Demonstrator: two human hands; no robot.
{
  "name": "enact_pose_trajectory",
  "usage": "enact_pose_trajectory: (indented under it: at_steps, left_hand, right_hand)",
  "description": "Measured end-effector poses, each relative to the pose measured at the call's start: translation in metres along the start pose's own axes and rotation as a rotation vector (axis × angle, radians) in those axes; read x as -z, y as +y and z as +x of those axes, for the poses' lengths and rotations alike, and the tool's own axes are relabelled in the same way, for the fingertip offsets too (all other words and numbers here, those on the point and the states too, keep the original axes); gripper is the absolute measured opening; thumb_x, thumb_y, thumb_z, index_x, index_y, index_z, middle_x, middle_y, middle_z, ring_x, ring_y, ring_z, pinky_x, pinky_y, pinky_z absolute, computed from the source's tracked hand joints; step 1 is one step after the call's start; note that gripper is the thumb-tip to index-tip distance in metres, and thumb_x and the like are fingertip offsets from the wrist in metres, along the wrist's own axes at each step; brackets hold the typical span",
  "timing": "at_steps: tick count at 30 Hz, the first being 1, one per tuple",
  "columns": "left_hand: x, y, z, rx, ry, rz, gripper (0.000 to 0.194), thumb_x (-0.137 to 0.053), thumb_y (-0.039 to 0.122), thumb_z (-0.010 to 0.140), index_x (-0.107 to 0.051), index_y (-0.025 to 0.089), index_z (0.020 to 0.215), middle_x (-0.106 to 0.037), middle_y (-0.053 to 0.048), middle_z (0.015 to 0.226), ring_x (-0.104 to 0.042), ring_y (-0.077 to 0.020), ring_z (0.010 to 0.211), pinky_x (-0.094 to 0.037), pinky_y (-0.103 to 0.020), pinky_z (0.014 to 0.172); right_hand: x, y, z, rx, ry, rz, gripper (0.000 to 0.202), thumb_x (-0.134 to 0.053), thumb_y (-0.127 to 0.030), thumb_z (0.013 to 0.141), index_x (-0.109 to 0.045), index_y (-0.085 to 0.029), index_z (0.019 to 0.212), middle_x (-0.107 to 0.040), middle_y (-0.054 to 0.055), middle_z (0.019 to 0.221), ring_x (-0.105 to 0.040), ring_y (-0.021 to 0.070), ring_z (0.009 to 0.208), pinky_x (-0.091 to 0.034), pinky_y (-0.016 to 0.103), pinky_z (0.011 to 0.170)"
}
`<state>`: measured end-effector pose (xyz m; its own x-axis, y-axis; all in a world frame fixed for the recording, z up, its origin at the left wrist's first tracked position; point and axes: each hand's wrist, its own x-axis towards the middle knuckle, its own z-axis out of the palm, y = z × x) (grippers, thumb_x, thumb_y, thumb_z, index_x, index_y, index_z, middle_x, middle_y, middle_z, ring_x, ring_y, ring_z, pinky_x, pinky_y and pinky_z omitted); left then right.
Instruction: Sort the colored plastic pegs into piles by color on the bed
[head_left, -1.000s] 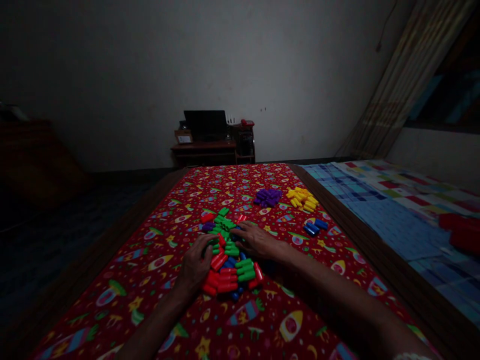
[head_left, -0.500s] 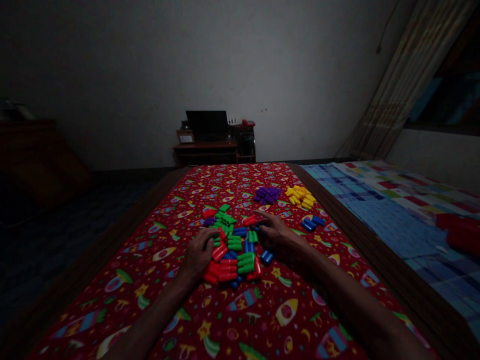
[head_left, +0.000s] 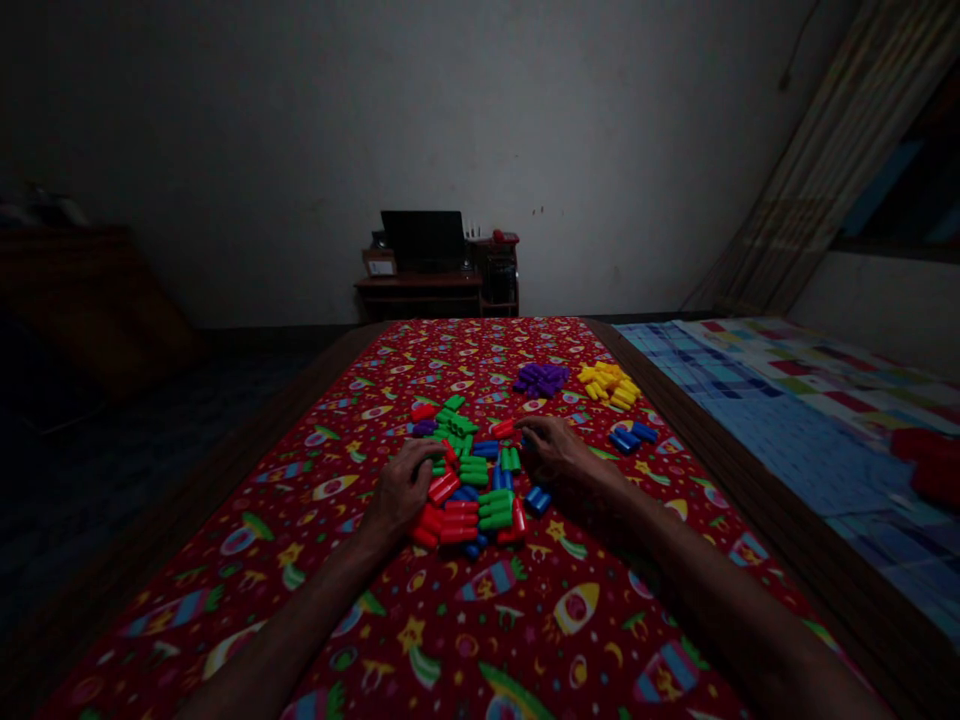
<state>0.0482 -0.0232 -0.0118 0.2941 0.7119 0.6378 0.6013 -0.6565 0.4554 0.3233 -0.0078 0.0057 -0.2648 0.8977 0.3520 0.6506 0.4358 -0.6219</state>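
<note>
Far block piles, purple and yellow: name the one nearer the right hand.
The purple pile, just beyond the right hand; the yellow pile lies farther right.

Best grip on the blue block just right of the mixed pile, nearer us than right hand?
I'd probably pinch the blue block across its near and far edges, coming from above and the right: it lies flat, with cloth on its right, while a red block crowds its left.

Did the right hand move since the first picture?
Yes. The right hand has moved to the right, nearer the yellow pile, which lies where it did on the red cloth.
</note>
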Motion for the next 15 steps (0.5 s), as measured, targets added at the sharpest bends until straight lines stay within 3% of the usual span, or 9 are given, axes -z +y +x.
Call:
enact_pose_trajectory:
  at_steps: [3,6,11,15]
  left_hand:
    - [0.0,0.001,0.0,0.007,-0.006,0.001,0.028,-0.038,0.018,0.084,-0.065,0.018,0.089,-0.068,-0.007,0.094,-0.063,-0.02,0.093,-0.052,-0.035,0.087]
    - [0.001,0.001,0.001,-0.002,-0.004,0.003,0.028,-0.038,0.018,0.085,-0.066,0.018,0.088,-0.068,-0.008,0.093,-0.063,-0.02,0.094,-0.052,-0.035,0.087]
    - [0.002,0.003,0.002,-0.007,-0.004,-0.008,0.028,-0.038,0.019,0.085,-0.066,0.018,0.087,-0.068,-0.008,0.095,-0.063,-0.0196,0.094,-0.052,-0.035,0.086]
    - [0.002,0.004,0.002,0.005,-0.012,-0.001,0.029,-0.038,0.019,0.085,-0.067,0.018,0.086,-0.068,-0.008,0.095,-0.063,-0.0198,0.095,-0.052,-0.035,0.088]
  right_hand:
    - [0.012,-0.005,0.006,0.008,0.024,0.004,0.028,-0.052,-0.025,0.086,-0.069,-0.017,0.107,-0.072,0.009,0.102,-0.066,0.0196,0.089,-0.049,0.03,0.079]
    - [0.046,0.004,0.012,-0.067,0.024,-0.091,0.031,-0.059,-0.02,0.08,-0.069,-0.017,0.109,-0.072,0.008,0.104,-0.066,0.0207,0.092,-0.048,0.029,0.08]
    - [0.115,0.042,0.0,-0.321,-0.02,-0.414,0.028,-0.06,-0.009,0.07,-0.075,-0.017,0.092,-0.074,0.007,0.086,-0.066,0.0181,0.08,-0.045,0.02,0.066]
    - [0.132,0.068,-0.017,-0.421,-0.044,-0.511,0.02,-0.059,-0.01,0.069,-0.076,-0.015,0.078,-0.073,0.006,0.074,-0.064,0.0151,0.07,-0.04,0.019,0.057]
